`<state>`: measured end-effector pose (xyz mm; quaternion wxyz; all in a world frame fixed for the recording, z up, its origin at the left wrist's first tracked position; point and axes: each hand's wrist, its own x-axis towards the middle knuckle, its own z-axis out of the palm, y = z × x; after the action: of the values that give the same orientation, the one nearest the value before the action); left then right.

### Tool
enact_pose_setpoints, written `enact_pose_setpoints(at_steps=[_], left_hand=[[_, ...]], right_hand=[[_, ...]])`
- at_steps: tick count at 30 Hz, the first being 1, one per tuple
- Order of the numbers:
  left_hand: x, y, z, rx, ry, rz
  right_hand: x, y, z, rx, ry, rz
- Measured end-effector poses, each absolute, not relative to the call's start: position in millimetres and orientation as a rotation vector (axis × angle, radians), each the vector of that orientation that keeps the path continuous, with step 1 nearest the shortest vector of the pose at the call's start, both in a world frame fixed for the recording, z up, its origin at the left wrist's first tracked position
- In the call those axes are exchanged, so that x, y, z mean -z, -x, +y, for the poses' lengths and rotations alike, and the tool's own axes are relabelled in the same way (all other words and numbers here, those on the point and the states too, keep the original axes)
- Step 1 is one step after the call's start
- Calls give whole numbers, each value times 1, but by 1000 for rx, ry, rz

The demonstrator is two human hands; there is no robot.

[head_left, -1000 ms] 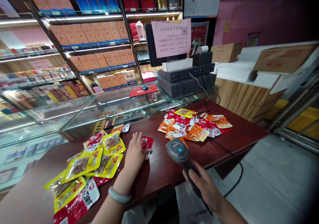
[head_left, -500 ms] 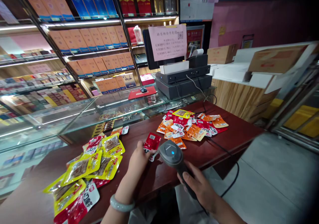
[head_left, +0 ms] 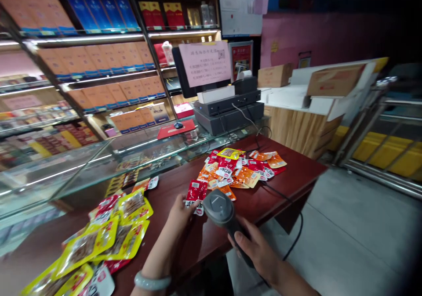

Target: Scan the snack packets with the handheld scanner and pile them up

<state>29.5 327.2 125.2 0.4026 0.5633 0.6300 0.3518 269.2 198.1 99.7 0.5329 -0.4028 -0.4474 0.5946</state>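
My right hand (head_left: 252, 245) is wrapped round the handle of a dark grey barcode scanner (head_left: 220, 207), whose head points away from me. With its fingers on the lower edge of a red snack packet (head_left: 197, 191), my left hand (head_left: 180, 214) grips it just left of the scanner. Behind the scanner lies a heap of red and orange snack packets (head_left: 245, 176), with a yellow packet (head_left: 231, 153) on top. To the left is another pile, mostly yellow packets (head_left: 86, 245), with some red and white ones underneath. All rest on a dark red table (head_left: 165, 239).
A glass counter (head_left: 132, 151) runs behind the table, carrying a mouse on a red mat (head_left: 176, 129), a cash drawer (head_left: 227, 118) and a monitor with a pink notice (head_left: 206, 65). The scanner's cable (head_left: 298, 230) hangs past the table edge. Cardboard boxes (head_left: 334, 80) stand at right.
The view has shifted, so the scene sits further left. The blue light on top of the scanner has gone out. Both hands keep their hold on the packet and scanner.
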Motion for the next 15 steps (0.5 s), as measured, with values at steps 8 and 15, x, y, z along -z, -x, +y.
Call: enact_pose_setpoints(at_steps=[8, 15], left_hand=[[-162, -132, 366, -725, -1072, 1123], [-189, -224, 410, -689, -828, 963]], right_hand=[[-85, -283, 196, -1299, 923, -795], [-85, -310, 202, -1175, 972, -827]])
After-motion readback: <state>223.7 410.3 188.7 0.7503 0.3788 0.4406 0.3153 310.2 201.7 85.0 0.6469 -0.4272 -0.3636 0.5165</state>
